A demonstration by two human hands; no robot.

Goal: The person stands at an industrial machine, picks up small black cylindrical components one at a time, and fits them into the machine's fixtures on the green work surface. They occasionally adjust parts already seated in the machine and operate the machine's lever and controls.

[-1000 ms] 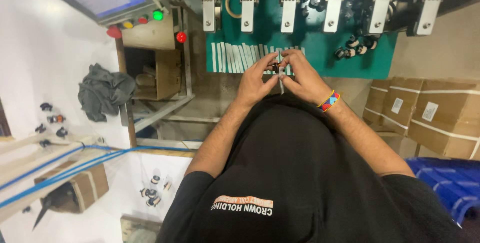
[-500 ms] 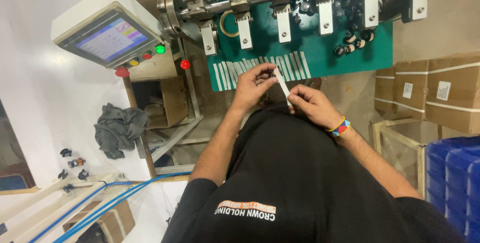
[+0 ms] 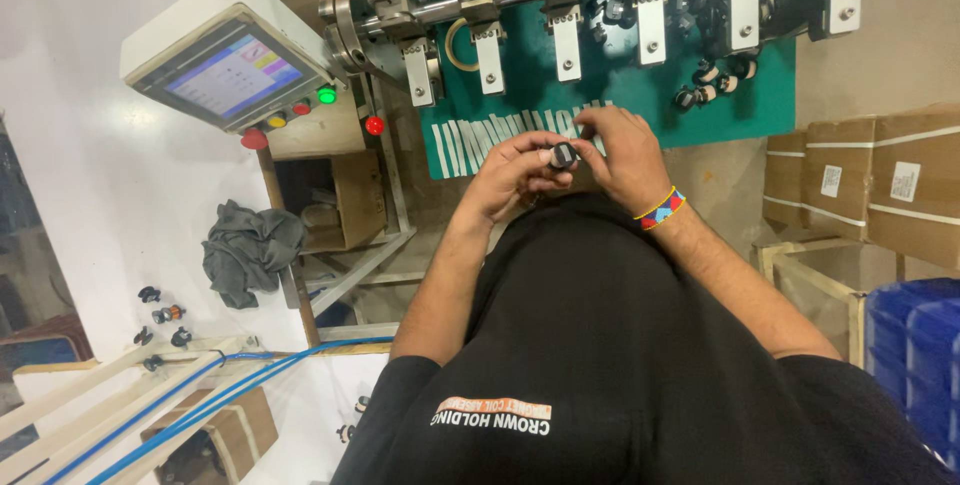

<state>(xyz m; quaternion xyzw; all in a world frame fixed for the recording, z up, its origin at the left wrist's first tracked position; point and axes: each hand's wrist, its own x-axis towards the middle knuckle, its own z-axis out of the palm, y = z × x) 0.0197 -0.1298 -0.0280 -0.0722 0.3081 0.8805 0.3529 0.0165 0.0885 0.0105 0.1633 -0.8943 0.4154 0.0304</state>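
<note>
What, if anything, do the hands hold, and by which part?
A small dark round part, pinched at its sides between the fingertips of the left hand and the right hand.

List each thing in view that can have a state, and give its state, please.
Left hand: closed on the small black part.
Right hand: fingertips touch the same part.
Small black part: held between both hands.
Screen: lit.
Green lamp: lit.
Grey cloth: crumpled.
Cardboard boxes: taped shut.
</note>
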